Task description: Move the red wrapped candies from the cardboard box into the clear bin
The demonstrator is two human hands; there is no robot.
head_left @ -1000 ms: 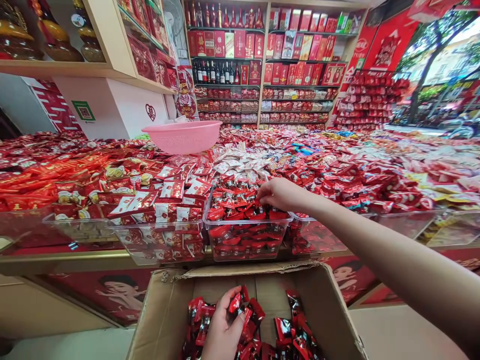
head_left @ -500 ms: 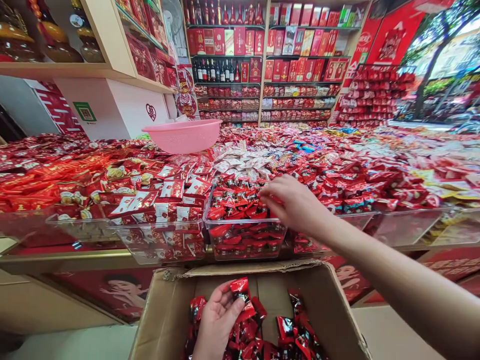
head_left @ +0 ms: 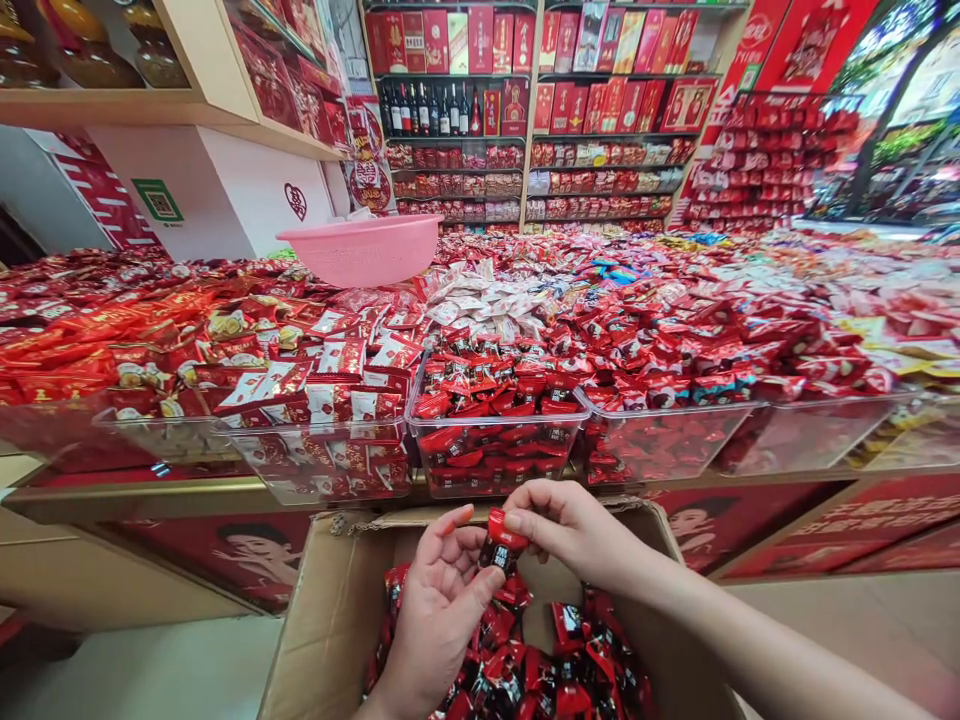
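Note:
A small wrapped candy (head_left: 501, 548) in a red and dark wrapper is between my two hands, above an open cardboard box (head_left: 319, 620). My left hand (head_left: 439, 610) holds its lower part with the thumb, the other fingers curled behind. At its red upper end, my right hand (head_left: 566, 530) pinches the wrapper between thumb and fingers. Similar loose red candies (head_left: 506, 675) lie in the box, partly hidden by my left hand. Just beyond the box, a clear plastic bin (head_left: 495, 425) contains candies in the same sort of wrapper, some in rows.
Bins of white-and-red packets (head_left: 330, 400) and other red sweets (head_left: 660, 385) flank this bin along the counter. A pink plastic basket (head_left: 360, 250) rests on the heaped sweets behind. Shelves with bottles and red boxes (head_left: 480, 45) line the back wall.
My right hand has come back from above the clear bin to the candy at my left hand. My left hand has risen slightly, and the view has tipped down.

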